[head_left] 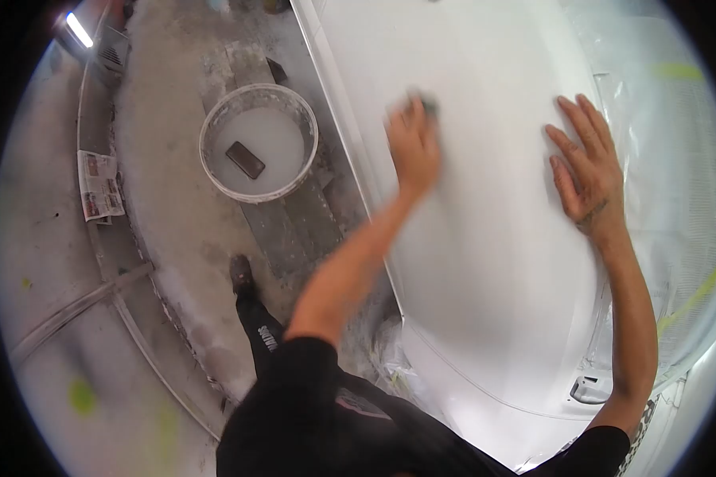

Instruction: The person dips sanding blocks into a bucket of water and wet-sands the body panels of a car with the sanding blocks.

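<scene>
My left hand is blurred by motion over a smooth white vehicle panel. Its fingers are closed on a small dark green pad, mostly hidden beneath them; its exact kind is unclear. Farther right, my right hand lies on the same panel near its right edge. Its fingers are outstretched and slightly apart, and it holds nothing.
Left of the panel, a round bucket holds cloudy liquid, with a dark rectangular block in it. Clear plastic sheeting covers the area on the right. A newspaper sheet hangs by the left wall. My shoe is on the dusty floor.
</scene>
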A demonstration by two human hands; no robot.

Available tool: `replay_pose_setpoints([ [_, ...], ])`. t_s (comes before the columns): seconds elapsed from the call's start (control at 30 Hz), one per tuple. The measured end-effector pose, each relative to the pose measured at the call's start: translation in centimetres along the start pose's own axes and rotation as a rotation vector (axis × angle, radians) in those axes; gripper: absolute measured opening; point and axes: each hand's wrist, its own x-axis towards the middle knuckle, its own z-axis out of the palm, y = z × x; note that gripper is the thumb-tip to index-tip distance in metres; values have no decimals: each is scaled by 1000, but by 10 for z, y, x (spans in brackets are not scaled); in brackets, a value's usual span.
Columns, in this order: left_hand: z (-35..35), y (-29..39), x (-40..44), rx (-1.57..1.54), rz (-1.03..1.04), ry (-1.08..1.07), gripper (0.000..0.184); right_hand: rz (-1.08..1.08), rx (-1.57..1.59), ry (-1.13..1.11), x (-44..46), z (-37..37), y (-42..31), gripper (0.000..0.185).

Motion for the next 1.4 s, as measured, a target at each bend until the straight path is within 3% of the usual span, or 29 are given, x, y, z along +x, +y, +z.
replay_pose_setpoints([
  [0.07,-27,56,-104,-166,-156,-114,51,-17,-18,0,1,2,0,31],
  [0.17,-18,50,-77,-238,-139,-78,52,9,-25,-26,2,0,-1,31],
  [0.23,12,8,19,-28,63,49,50,23,-11,-28,3,2,0,31],
  [0.27,21,-4,74,38,-25,82,44,24,-8,-24,4,1,1,31],
  [0.3,40,-31,125,-192,-186,168,34,32,-2,-20,2,2,0,31],
  [0.33,47,-45,160,-55,-83,262,29,24,-5,-18,0,3,-2,31],
  [0.43,25,-33,144,-24,-210,-8,44,9,2,2,0,0,-2,31],
  [0.47,18,-24,96,77,-53,-24,46,13,9,9,0,1,-1,31],
  [0.53,-4,25,-17,-70,58,17,49,12,24,10,-1,2,-3,31],
  [0.57,-17,49,-68,-172,-23,-62,52,-1,26,7,0,0,-4,31],
  [0.67,-9,57,-39,-129,63,-60,55,-1,-12,-10,4,-4,0,31],
  [0.73,11,37,49,-66,131,31,51,7,-13,-2,3,1,0,30],
  [0.77,12,30,88,-37,114,25,46,7,-3,6,3,2,1,30],
  [0.8,13,31,119,-192,-55,6,44,5,5,11,0,3,1,30],
  [0.9,16,43,102,-46,-22,97,40,12,8,30,-1,2,-2,30],
  [0.97,1,65,22,-41,105,22,39,2,-15,42,0,1,-2,30],
  [1.03,-24,97,-73,-197,62,-61,36,-13,-6,45,-1,0,-2,29],
  [1.13,1,88,-17,-465,1,100,27,-23,14,59,0,3,2,29],
  [1.17,14,58,48,-151,-75,68,26,-9,17,53,-2,5,0,29],
  [1.23,27,14,171,-10,-106,59,25,1,16,36,-1,2,0,30],
  [1.27,27,12,189,-28,-128,99,36,-13,14,37,-1,0,3,30],
  [1.37,29,-14,118,69,50,118,24,-23,28,56,-4,3,-1,29],
  [1.4,16,3,60,126,109,115,39,-19,12,53,-4,3,-1,29],
])
